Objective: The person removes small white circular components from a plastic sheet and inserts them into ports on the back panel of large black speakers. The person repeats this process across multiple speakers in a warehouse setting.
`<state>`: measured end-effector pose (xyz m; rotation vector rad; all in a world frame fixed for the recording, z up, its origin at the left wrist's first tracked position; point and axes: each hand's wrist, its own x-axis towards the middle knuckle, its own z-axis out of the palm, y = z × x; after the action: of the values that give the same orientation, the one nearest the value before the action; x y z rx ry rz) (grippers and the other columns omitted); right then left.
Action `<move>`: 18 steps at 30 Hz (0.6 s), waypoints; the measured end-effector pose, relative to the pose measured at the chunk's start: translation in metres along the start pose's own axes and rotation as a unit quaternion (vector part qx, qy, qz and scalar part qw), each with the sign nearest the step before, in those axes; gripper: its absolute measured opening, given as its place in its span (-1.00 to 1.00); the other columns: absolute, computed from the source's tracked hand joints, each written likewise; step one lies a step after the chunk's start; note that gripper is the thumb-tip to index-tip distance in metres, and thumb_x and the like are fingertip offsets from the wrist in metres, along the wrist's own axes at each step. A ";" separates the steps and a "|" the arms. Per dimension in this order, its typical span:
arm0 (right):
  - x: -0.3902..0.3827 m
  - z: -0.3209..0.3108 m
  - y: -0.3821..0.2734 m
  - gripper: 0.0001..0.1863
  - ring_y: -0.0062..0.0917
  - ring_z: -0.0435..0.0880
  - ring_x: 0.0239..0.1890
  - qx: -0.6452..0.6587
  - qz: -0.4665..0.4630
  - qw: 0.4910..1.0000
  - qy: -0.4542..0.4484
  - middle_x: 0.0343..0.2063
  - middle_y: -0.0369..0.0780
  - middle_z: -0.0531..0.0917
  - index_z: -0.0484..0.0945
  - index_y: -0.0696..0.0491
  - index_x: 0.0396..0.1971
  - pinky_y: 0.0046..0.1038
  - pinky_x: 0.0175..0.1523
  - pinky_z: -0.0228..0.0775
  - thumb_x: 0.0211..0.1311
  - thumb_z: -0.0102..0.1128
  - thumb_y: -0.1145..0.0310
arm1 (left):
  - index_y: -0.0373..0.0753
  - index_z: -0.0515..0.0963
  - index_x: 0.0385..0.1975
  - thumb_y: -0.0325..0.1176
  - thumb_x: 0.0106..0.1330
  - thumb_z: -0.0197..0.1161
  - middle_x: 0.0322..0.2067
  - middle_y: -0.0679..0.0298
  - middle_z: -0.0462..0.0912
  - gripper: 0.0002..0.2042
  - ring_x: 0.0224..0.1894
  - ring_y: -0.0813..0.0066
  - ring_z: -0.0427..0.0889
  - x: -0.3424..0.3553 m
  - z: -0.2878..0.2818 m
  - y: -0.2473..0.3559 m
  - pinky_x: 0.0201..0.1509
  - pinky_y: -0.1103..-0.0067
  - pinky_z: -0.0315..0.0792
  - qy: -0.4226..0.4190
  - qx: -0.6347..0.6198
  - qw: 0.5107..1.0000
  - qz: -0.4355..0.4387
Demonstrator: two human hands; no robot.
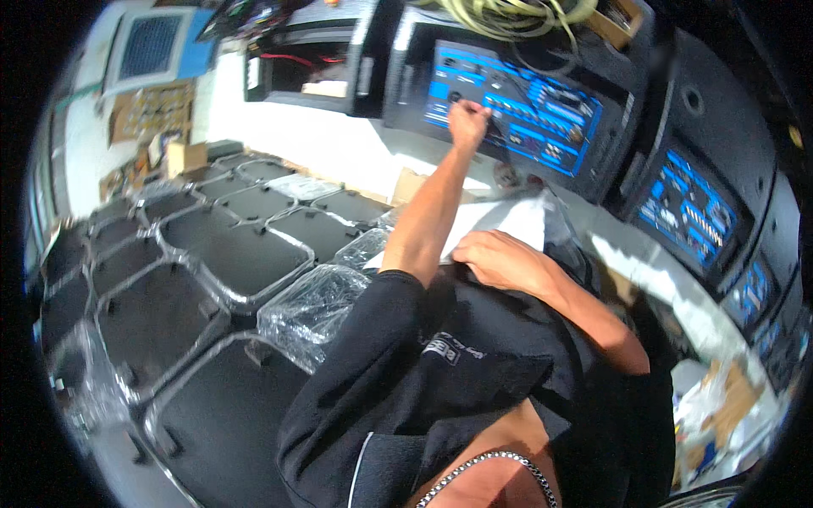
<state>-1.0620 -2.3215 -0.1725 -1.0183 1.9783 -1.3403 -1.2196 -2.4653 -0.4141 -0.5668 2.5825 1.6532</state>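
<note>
My left hand (468,124) reaches out to a black speaker-like cabinet's blue-and-black control panel (542,97). Its fingers are pinched at the panel's left part, on what looks like a small black knob (456,97). Close to my body, my right hand (501,258) is closed with curled fingers at the near edge of a white bag (508,218). The bag lies in front of my black shirt. Whether anything smaller is inside the right hand's fingers is hidden.
Black cabinets with silver-trimmed edges (241,241) fill the left, some under clear plastic wrap (309,305). More cabinets with blue panels (688,207) line the right. Yellowish cable coils (508,17) lie atop the cabinet ahead. An opened black housing (305,72) stands to its left.
</note>
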 end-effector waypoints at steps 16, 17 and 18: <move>0.004 -0.096 -0.001 -0.76 -0.11 0.73 -0.21 0.036 0.015 0.994 0.103 -0.26 0.03 0.72 0.66 0.27 -0.15 -0.28 -0.06 0.56 0.19 0.19 0.55 | -0.27 0.67 -0.19 -0.02 0.22 0.40 -0.25 0.07 0.74 -0.60 -0.14 0.15 0.71 -0.112 -0.213 0.280 -0.01 0.33 0.52 -0.246 0.187 0.933 0.184; 0.005 -0.105 -0.004 -0.76 -0.13 0.74 -0.20 0.059 0.036 0.991 0.111 -0.25 0.03 0.73 0.66 0.26 -0.13 -0.30 -0.05 0.56 0.21 0.21 0.54 | -0.25 0.67 -0.19 -0.02 0.19 0.42 -0.23 0.08 0.73 -0.60 -0.11 0.11 0.70 -0.126 -0.216 0.289 0.01 0.31 0.51 -0.230 0.202 0.927 0.219; 0.007 -0.116 -0.014 -0.73 -0.23 0.77 -0.17 0.022 0.047 0.992 0.112 -0.19 0.03 0.73 0.66 0.24 -0.10 -0.34 -0.02 0.56 0.22 0.26 0.48 | -0.21 0.66 -0.16 -0.03 0.13 0.46 -0.18 0.12 0.72 -0.59 -0.04 0.08 0.65 -0.137 -0.219 0.292 0.07 0.29 0.48 -0.221 0.249 0.911 0.242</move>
<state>-1.1513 -2.2687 -0.1178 -0.7708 2.1200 -1.4944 -1.1455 -2.5099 -0.0341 0.4552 2.7272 0.9410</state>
